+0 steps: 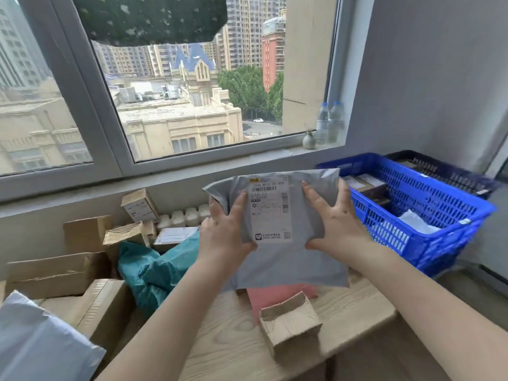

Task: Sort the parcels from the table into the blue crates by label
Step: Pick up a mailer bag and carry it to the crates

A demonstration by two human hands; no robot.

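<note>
I hold a grey plastic mailer (291,259) upright above the table, its white shipping label (270,213) facing me. My left hand (225,229) grips its left edge and my right hand (335,218) grips its right edge, thumbs on the front. A blue crate (428,204) stands to the right with cardboard parcels and a white bag inside. A darker crate (450,171) sits behind it.
Cardboard boxes (57,273) pile up at the left beside a teal bag (154,268) and a grey-white mailer (35,345). On the wooden table (357,306) lie a pink mailer (277,296) and a small brown box (288,323). Two bottles (328,122) stand on the windowsill.
</note>
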